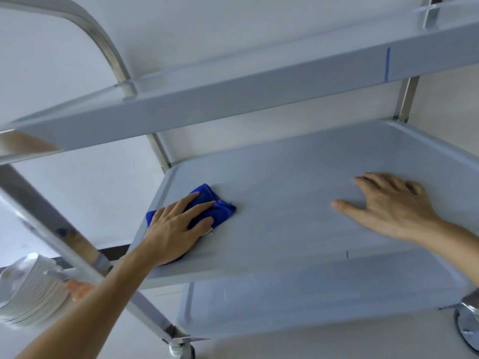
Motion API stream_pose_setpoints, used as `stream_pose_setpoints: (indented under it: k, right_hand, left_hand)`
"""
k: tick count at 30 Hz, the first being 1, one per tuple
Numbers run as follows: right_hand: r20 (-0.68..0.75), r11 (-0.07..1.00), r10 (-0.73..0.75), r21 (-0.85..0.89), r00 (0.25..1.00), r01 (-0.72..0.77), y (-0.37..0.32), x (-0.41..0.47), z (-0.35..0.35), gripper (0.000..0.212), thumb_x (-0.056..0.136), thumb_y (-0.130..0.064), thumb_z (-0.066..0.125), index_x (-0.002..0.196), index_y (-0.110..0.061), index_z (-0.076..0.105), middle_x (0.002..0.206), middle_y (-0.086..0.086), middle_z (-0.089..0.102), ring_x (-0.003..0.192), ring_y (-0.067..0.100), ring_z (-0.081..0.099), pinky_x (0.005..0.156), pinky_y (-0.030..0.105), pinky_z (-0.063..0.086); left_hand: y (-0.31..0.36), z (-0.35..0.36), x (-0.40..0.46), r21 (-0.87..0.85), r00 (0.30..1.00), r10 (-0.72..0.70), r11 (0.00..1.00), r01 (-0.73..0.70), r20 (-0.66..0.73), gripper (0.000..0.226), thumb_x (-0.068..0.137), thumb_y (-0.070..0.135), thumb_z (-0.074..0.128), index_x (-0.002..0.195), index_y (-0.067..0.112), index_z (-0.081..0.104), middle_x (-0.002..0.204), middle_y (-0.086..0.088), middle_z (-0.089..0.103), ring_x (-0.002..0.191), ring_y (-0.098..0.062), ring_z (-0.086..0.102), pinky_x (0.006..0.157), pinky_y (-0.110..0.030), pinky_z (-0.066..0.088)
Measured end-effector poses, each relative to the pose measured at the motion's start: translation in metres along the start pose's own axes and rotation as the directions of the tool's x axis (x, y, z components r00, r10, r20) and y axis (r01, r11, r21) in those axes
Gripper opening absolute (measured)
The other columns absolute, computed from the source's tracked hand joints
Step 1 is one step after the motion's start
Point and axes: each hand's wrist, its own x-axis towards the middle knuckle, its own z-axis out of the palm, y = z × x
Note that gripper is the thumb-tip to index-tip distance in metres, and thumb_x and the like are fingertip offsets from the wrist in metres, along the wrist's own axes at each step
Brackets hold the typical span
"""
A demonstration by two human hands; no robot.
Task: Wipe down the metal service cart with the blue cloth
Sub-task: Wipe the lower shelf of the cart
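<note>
Pressing blue cloth (217, 208) flat under left hand (176, 226) on cart's middle shelf (285, 229) — right hand (391, 206) splayed, empty.

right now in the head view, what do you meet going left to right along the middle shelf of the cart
stack of plates beside the cart → left hand pressing flat on the blue cloth → bare stretch of shelf → right hand resting flat on the shelf

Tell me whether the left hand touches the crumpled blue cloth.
Touching: in the head view, the left hand lies flat on the blue cloth, pressing it onto the middle shelf.
</note>
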Motion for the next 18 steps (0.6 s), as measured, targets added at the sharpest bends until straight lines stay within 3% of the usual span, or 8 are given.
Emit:
stream_pose_setpoints:
  k: [4,7,10,15,18]
  right_hand:
    - [-0.002,1.0,-0.019,-0.015,1.0,0.019,-0.037,0.019,-0.009,0.081,0.08,-0.083,0.028,0.139,-0.028,0.04,0.155,0.004,0.031,0.143,0.031,0.03,0.113,0.058,0.025]
    - [0.063,0.99,-0.14,0.011,0.988,0.14,-0.081,0.022,0.008,0.081,0.086,-0.083,0.018,0.154,-0.04,0.015,0.167,-0.005,0.002,0.154,0.027,0.002,0.117,0.064,0.003]
    - [0.06,0.99,-0.136,0.053,0.989,0.133,-0.089,0.024,0.026,0.077,0.084,-0.084,0.011,0.153,-0.05,0.005,0.167,-0.012,-0.006,0.154,0.025,-0.007,0.116,0.067,-0.005]
    - [0.048,0.993,-0.118,0.026,0.992,0.117,-0.085,0.025,0.029,0.082,0.076,-0.086,0.004,0.151,-0.053,0.004,0.166,-0.015,-0.002,0.154,0.023,-0.003,0.116,0.066,0.0]
    - [0.05,0.994,-0.109,0.008,0.993,0.109,-0.086,0.023,0.028,0.083,0.075,-0.087,0.002,0.15,-0.054,0.002,0.166,-0.015,-0.003,0.154,0.022,-0.003,0.116,0.066,0.002]
  left_hand:
    - [0.009,0.003,0.004,0.009,0.996,-0.075,0.997,0.076,-0.04,0.043,0.096,0.063,0.027,0.138,0.065,0.03,0.161,0.021,0.019,0.144,-0.018,0.026,0.118,-0.044,0.016]
    - [0.012,0.004,0.002,-0.01,0.994,-0.1,0.995,0.1,-0.053,0.041,0.097,0.061,0.029,0.138,0.064,0.032,0.161,0.019,0.02,0.144,-0.018,0.025,0.119,-0.046,0.015]
    - [0.016,0.003,-0.008,-0.016,0.991,-0.126,0.992,0.125,-0.047,0.042,0.097,0.061,0.029,0.139,0.062,0.032,0.162,0.019,0.019,0.146,-0.017,0.021,0.119,-0.048,0.012]
    - [0.051,0.015,-0.055,0.0,0.994,0.059,0.998,-0.059,-0.088,0.048,0.094,0.066,0.018,0.141,0.061,0.026,0.161,0.025,0.017,0.147,-0.012,0.018,0.119,-0.05,0.011]
    - [0.065,0.016,-0.059,-0.016,0.995,0.084,0.996,-0.084,-0.049,0.05,0.095,0.066,0.015,0.143,0.059,0.025,0.162,0.023,0.015,0.149,-0.016,0.016,0.119,-0.053,0.01]
